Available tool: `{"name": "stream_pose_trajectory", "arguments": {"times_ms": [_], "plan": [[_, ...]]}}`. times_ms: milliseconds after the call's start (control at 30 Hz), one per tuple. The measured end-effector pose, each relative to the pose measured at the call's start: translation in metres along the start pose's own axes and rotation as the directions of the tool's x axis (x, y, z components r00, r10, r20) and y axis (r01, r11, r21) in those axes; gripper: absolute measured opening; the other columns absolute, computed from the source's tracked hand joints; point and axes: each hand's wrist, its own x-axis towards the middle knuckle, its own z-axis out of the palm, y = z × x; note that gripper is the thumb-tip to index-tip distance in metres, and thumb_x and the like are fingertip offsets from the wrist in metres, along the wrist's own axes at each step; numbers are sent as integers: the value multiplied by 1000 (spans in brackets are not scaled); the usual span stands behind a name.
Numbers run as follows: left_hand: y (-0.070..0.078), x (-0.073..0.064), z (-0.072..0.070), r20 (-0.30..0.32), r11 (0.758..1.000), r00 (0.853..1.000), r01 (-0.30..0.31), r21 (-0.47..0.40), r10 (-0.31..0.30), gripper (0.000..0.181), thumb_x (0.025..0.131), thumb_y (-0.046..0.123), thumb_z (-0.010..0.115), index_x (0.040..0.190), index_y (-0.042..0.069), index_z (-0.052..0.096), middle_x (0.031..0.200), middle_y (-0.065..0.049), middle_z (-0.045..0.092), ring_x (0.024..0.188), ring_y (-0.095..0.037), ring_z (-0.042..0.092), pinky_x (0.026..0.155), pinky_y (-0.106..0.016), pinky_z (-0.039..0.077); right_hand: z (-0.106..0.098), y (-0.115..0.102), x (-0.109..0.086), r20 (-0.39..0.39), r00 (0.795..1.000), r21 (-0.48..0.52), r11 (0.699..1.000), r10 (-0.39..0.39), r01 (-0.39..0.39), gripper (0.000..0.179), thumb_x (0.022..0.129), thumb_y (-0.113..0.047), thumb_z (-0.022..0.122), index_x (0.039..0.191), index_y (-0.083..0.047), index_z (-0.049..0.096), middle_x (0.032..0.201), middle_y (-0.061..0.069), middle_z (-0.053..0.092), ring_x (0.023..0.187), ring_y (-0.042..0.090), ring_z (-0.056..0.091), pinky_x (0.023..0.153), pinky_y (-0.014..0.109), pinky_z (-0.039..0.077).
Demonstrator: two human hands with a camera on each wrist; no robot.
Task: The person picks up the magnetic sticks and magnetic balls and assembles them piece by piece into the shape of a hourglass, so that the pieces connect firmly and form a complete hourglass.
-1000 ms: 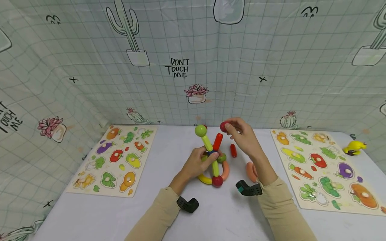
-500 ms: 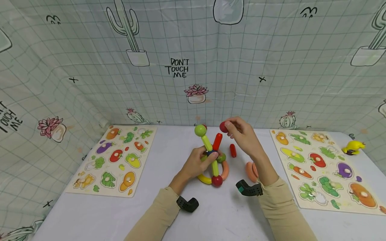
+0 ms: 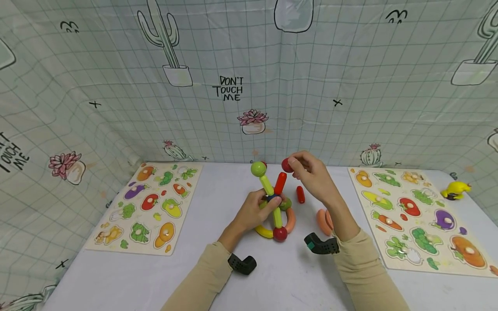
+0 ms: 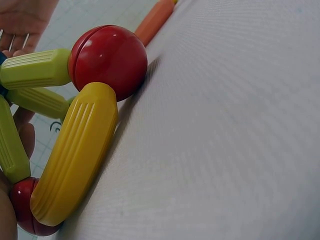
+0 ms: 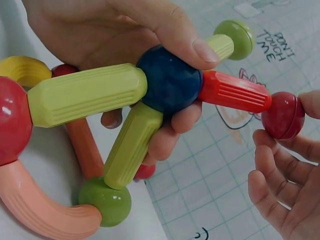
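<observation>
My left hand (image 3: 254,209) grips the blue ball (image 5: 170,77) at the hub of a ball-and-stick toy, thumb over it and fingers beneath. Lime sticks (image 5: 90,95) and a red stick (image 5: 235,91) branch from that hub. Between thumb and fingertips, my right hand (image 3: 317,179) pinches a red ball (image 5: 283,116), which appears to meet the red stick's free end. The ring below includes a yellow curved stick (image 4: 77,155), a salmon curved stick (image 5: 45,212), a green ball (image 5: 105,201) and red balls (image 4: 112,62). A light green ball (image 3: 258,169) tops one lime stick.
A loose red stick (image 3: 301,194) and salmon curved pieces (image 3: 324,221) lie on the white table (image 3: 280,276), right of the toy. Vegetable puzzle boards (image 3: 145,207) (image 3: 422,220) flank it. A yellow toy (image 3: 456,190) sits at far right, before a patterned curtain (image 3: 311,99).
My right hand has brought the red ball slightly left, closer to the red stick's tip. The left hand and the toy stay nearly still.
</observation>
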Motion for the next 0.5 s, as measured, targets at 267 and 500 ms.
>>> {"name": "stream_pose_trajectory", "arguments": {"times_ms": [267,500], "plan": [[1,0,0,6,1000,1000,22,-7,-22,25,96,22,53,112,4,62,105,-11,70,99,-18,64,94,-28,48,-1,-2,-1,6,1000,-10,1000,-16,16,36,98,-39,46,116,-9,56,104,12,64,85,26,58,78,33,50],[2,1,0,22,999,999,36,8,-36,25,97,13,51,114,-2,60,108,-18,69,103,-25,64,95,-32,48,0,1,0,17,999,-13,999,-40,40,36,98,-40,46,115,-9,57,101,10,65,83,27,59,73,31,50]]}}
